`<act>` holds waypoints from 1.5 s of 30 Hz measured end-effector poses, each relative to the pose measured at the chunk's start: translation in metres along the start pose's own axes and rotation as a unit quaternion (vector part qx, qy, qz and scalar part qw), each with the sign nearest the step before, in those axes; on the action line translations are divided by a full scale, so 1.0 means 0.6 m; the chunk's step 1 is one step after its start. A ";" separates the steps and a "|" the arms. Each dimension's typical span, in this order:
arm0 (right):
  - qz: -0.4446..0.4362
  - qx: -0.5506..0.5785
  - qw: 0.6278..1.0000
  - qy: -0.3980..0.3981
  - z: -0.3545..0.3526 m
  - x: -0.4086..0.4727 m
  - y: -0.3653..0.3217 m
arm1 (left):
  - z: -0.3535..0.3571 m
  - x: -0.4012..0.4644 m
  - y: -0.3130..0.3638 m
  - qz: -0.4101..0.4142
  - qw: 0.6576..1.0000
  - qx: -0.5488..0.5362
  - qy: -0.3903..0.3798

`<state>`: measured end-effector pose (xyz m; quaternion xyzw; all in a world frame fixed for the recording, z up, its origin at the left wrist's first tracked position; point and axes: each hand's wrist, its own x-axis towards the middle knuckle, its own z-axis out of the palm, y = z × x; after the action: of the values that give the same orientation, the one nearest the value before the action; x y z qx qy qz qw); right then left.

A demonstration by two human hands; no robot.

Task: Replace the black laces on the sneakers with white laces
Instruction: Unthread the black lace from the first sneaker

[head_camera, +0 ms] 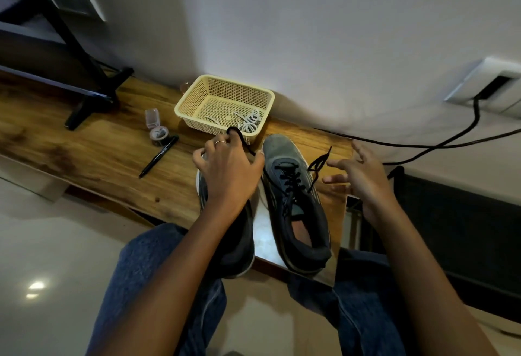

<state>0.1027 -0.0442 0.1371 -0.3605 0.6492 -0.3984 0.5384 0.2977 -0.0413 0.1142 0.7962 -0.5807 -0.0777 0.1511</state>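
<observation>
Two dark grey sneakers lie side by side on the wooden shelf (98, 147), toes toward the wall. The right sneaker (293, 200) still carries its black lace (290, 179), one loose end sticking up at its right. My left hand (225, 167) hovers over the left sneaker (234, 243) and pinches a loop of black lace (239, 137) lifted toward the basket. My right hand (361, 178) floats beside the right sneaker, fingers spread, holding nothing. White laces (249, 121) lie bundled in the cream basket (197, 96).
A black pen (159, 155) and a small tape roll with a clear box (158, 130) lie left of the basket. A black stand foot (93, 96) sits at far left. A black cable (451, 136) runs from a wall socket at right. My jeans-clad knees are below.
</observation>
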 end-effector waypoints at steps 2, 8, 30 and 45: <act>-0.021 -0.060 0.998 0.006 0.001 0.001 0.003 | -0.001 -0.004 -0.002 0.023 0.998 0.043 0.027; -0.108 -0.317 0.939 -0.073 0.006 0.004 0.022 | -0.011 -0.014 0.005 0.067 0.990 0.108 0.067; -0.065 -0.339 0.934 -0.089 0.008 0.007 0.030 | 0.024 -0.063 0.046 0.226 0.972 -0.037 -0.061; -0.081 -0.377 0.921 -0.058 0.008 0.004 0.028 | 0.039 -0.054 0.037 0.039 0.953 -0.275 -0.120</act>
<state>0.1061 -0.0401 0.1206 -0.6105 0.6874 -0.1447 0.3658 0.2605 -0.0202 0.0977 0.6853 -0.5810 -0.3238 0.2964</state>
